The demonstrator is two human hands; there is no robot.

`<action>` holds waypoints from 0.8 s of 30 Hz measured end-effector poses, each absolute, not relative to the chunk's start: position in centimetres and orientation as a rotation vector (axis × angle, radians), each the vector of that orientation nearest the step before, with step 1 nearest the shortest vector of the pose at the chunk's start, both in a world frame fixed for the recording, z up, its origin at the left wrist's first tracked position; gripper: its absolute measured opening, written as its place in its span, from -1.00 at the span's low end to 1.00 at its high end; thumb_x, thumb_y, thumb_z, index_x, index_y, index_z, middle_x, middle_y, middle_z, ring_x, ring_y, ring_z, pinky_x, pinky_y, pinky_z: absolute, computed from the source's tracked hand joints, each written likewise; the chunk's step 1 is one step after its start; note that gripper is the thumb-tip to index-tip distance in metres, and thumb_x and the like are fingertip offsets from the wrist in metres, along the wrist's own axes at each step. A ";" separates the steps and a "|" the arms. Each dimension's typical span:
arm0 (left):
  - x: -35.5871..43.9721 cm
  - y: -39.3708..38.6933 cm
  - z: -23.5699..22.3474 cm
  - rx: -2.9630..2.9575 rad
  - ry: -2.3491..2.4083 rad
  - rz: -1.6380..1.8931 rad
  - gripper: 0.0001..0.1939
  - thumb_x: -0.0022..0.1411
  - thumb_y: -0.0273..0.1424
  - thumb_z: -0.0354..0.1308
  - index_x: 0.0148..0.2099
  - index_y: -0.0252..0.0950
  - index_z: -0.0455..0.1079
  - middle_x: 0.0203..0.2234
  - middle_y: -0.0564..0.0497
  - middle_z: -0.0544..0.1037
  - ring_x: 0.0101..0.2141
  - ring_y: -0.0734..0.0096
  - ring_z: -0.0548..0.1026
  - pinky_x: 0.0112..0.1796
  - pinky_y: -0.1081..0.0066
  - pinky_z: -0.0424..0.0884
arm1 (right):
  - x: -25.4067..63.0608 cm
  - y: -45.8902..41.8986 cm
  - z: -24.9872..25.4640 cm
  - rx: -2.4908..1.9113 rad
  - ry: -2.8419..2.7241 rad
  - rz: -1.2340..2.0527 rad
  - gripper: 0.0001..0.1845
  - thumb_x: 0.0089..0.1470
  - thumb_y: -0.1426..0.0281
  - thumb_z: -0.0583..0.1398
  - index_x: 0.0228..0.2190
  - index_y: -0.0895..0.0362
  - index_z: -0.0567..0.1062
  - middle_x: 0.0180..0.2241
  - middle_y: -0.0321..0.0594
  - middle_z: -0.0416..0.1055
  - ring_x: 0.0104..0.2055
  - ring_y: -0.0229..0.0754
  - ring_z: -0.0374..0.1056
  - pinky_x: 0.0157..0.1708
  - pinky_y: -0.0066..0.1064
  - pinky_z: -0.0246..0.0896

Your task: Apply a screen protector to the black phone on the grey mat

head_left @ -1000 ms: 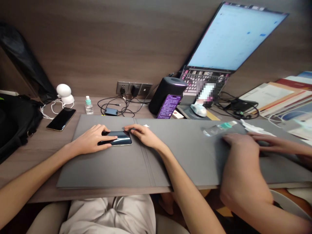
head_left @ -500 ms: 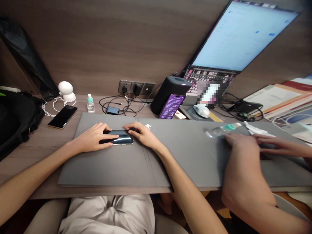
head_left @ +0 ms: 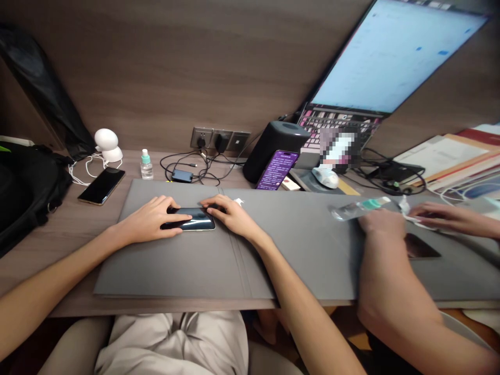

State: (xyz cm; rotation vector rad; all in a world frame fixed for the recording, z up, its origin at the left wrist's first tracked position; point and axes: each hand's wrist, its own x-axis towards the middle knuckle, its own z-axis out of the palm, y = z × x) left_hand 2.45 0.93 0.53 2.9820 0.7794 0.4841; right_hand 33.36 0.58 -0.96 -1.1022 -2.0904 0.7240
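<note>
The left hand, fingers spread, presses the phone near the tabletop's front-left corner. The right hand, loosely curled, touches its far edge.

Smartphones, three: one glossy black phone toward 8 o'clock, one dark-screened phone at 9, one purple-screened phone at 2. Small clear spray bottles, two: at 9 and 3. Wall plates, three, at 11. Laptop, one, at 2. Cylindrical speaker, one, at 1. Computer mouse, one, at 3.
</note>
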 end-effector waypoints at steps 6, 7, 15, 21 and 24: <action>2.5 0.9 0.6 2.981 0.774 0.481 -0.57 0.49 -0.14 0.13 0.33 0.01 0.47 0.05 -0.18 0.43 0.00 0.08 0.40 0.09 0.10 0.36 | 33.2 0.4 -0.7 -1.108 -2.089 0.721 -0.71 0.38 0.31 0.16 0.01 0.02 0.63 -0.01 -0.11 0.59 0.05 0.00 0.45 0.04 -0.14 0.34; 2.5 0.9 0.6 2.983 0.778 0.477 -0.57 0.49 -0.14 0.13 0.33 0.01 0.47 0.05 -0.18 0.43 0.00 0.08 0.39 0.09 0.11 0.36 | 33.2 0.3 -0.6 -1.113 -2.088 0.721 -0.70 0.39 0.29 0.16 0.01 0.02 0.63 -0.01 -0.11 0.59 0.05 0.00 0.44 0.05 -0.14 0.34; 2.6 0.9 0.7 2.988 0.793 0.431 -0.56 0.49 -0.14 0.14 0.34 0.01 0.46 0.05 -0.17 0.42 0.02 0.08 0.39 0.10 0.11 0.34 | 33.3 0.4 -0.9 -1.110 -2.082 0.763 -0.66 0.28 0.29 0.28 0.06 0.03 0.61 -0.03 -0.11 0.57 -0.01 -0.01 0.43 0.01 -0.15 0.38; 2.6 0.9 0.6 2.958 0.800 0.447 -0.56 0.48 -0.14 0.16 0.33 0.01 0.47 0.05 -0.16 0.42 0.02 0.09 0.39 0.09 0.12 0.34 | 33.5 0.5 -0.8 -1.094 -2.088 0.784 -0.69 0.29 0.31 0.26 0.03 0.04 0.63 0.02 -0.07 0.56 0.05 0.01 0.43 0.04 -0.12 0.38; 2.6 0.8 0.7 2.953 0.805 0.453 -0.57 0.48 -0.13 0.17 0.32 0.01 0.48 0.04 -0.16 0.43 0.00 0.09 0.39 0.08 0.12 0.34 | 33.6 0.4 -0.7 -1.082 -2.098 0.793 -0.70 0.30 0.34 0.25 0.03 0.04 0.63 0.03 -0.07 0.56 0.07 0.01 0.43 0.05 -0.11 0.37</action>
